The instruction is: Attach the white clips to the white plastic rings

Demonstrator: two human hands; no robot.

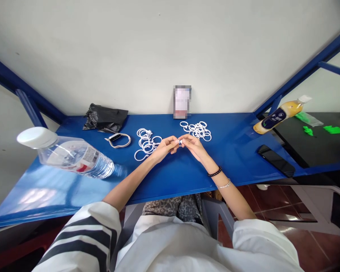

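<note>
My left hand [166, 147] and my right hand [193, 146] meet above the middle of the blue table. Fingertips of both hands pinch a small white plastic piece [180, 142] between them; most of it is hidden by the fingers, so its full shape does not show. Just left of my left hand lies a loose pile of white plastic rings [142, 154]. Beyond my right hand, a second pile of white rings [198, 130] lies toward the wall.
On the blue table [229, 151] a large water bottle [73, 155] stands at left, near a watch [119, 140] and a black plastic bag [106, 118]. A phone-like device [182, 102] leans on the wall. At right are a juice bottle [282, 114] and a dark phone [275, 160].
</note>
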